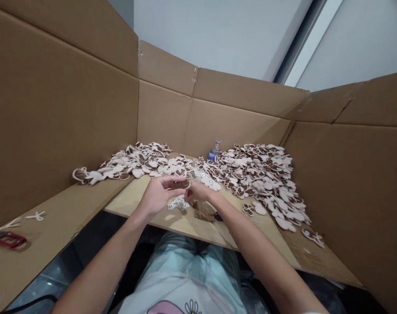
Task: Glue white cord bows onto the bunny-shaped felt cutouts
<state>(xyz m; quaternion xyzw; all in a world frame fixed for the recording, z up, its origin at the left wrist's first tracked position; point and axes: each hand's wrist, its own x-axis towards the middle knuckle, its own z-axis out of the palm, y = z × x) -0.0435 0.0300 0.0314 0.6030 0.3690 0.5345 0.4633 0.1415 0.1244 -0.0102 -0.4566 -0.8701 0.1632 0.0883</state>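
- Holding a brown piece in the left hand, thumb and fingers clamped on opposite sides, above the middle of the table, back from its front edge.
- Bringing the right hand to the piece's right end, fingers curled; cannot tell whether closed on anything.
- Below the hands, toward the front edge: a patterned scrap and, to its right, a brown packet, partly behind the right forearm.
- Heaped along the back edge and past the back right corner: white and brown pieces, with a bottle upright among them and clear plastic in front.
- Lying near the right edge, side by side: a looped piece and a white piece.
- Beyond the left edge, on cardboard: a red tool near white cord.
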